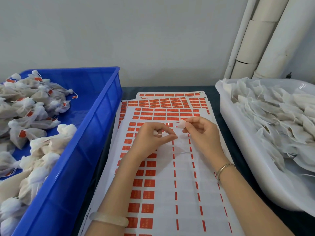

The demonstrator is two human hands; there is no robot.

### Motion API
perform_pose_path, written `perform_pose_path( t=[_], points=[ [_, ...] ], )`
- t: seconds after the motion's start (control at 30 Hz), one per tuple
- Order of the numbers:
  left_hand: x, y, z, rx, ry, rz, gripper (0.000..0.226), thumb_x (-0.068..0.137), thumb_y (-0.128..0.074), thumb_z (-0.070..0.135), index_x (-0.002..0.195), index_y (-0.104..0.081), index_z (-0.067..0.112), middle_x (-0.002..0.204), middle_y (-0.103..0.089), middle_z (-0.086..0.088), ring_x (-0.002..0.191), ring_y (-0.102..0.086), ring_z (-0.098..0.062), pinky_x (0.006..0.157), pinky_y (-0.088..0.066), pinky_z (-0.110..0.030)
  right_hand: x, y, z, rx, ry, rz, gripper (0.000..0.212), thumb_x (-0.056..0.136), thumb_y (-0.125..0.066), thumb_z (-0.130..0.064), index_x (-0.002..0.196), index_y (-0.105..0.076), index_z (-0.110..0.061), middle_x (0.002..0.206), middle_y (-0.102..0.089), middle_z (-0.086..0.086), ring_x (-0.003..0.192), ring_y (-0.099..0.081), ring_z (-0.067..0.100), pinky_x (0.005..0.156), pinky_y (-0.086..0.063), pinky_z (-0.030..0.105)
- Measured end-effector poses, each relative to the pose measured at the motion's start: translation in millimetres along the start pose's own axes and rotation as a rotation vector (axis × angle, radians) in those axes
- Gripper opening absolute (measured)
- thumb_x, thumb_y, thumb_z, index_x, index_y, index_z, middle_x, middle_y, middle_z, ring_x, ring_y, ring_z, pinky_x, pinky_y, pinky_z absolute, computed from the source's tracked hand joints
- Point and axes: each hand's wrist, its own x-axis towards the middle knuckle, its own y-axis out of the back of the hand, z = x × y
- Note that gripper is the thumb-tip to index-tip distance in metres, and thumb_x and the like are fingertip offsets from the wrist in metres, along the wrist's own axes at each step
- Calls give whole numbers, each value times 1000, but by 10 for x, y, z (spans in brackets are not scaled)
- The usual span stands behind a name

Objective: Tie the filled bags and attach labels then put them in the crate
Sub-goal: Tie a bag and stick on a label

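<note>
Both the left hand point(153, 137) and right hand point(201, 132) pinch a thin white bag point(181, 125) at its top. Blue crate point(104, 116) lies left of the grip, white tub point(238, 150) right, label sheets point(170, 193) beneath. Its loose string point(185, 152) may slip from the fingers, leaving the knot slack.

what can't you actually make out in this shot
Head view only.
Print on the red labels: too small and blurred.
What the left hand pinches: its fingers cover all but a white tuft.
The white scrap in the right hand: blurred, label or bag unclear.
The blue crate and white tub: cut off by the left and right edges.
</note>
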Motion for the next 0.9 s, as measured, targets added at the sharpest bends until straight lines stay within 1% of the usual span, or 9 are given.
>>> perform_pose_path(
  t=[0.07, 0.17, 0.27, 0.4, 0.53, 0.63, 0.73, 0.83, 0.9],
  points=[
    [-1, -6, 13, -35, -22, 16, 7, 79, -77, 31, 85, -73, 31, 88, -69, 17, 84, -62, -3, 72, -49, -14, -5, -13, -1, 10, -26, -16, 14, 86, -66, -36, 97, -65, -27, 88, -70, -16, 78, -67, -3, 62, -50, 7],
    [2, -12, 20, -50, -44, 25, 6, 80, -75, 29, 84, -71, 32, 83, -66, 17, 77, -58, 4, 64, -45, -8, -12, -12, 6, 9, -49, -38, 15, 88, -64, -33, 101, -64, -25, 91, -68, -15, 78, -68, 0, 67, -54, 12],
    [0, -24, 14, -30, -39, 38, 8, 81, -75, 29, 83, -69, 33, 77, -63, 17, 70, -53, 7, 57, -41, -5, -13, -23, -12, 1, -63, -61, 14, 88, -65, -32, 100, -65, -26, 94, -68, -14, 79, -68, 4, 63, -50, 8],
    [11, -36, 15, -36, -44, 60, 13, 80, -76, 29, 78, -67, 38, 73, -62, 17, 65, -52, 4, 55, -41, -5, -23, -32, -41, -10, -78, -87, 15, 86, -67, -33, 99, -65, -26, 88, -68, -15, 76, -68, 2, 57, -45, 3],
    [25, -48, 9, -35, -41, 79, 18, 80, -76, 28, 76, -66, 42, 72, -63, 20, 68, -54, 4, 59, -42, -4, -36, -31, -55, -9, -85, -107, 14, 86, -68, -34, 97, -65, -28, 88, -69, -15, 75, -68, 1, 64, -47, 9],
    [28, -54, 2, -23, -30, 86, 18, 79, -77, 28, 74, -66, 42, 76, -64, 22, 76, -56, 4, 63, -43, -3, -38, -36, -65, -11, -87, -122, 12, 86, -67, -32, 97, -65, -27, 89, -70, -13, 76, -69, 2, 66, -46, 10],
    [37, -51, -2, -4, -5, 97, 16, 79, -77, 30, 74, -66, 40, 79, -64, 23, 82, -56, 6, 63, -44, -3, -37, -38, -71, -17, -91, -129, 13, 87, -67, -32, 98, -65, -27, 85, -70, -13, 75, -67, -2, 63, -43, 5],
    [44, -45, -7, 13, 20, 119, 14, 79, -76, 32, 74, -66, 40, 79, -64, 23, 81, -55, 8, 59, -43, -5, -42, -32, -75, -27, -89, -135, 11, 87, -66, -32, 98, -64, -29, 80, -70, -14, 77, -64, -8, 54, -40, 0],
    [46, -43, -7, 25, 29, 128, 14, 79, -76, 33, 74, -66, 40, 79, -63, 23, 80, -56, 5, 59, -42, -6, -43, -28, -77, -33, -89, -139, 9, 88, -65, -32, 96, -64, -30, 79, -69, -15, 77, -64, -8, 56, -39, 0]
  ],
)
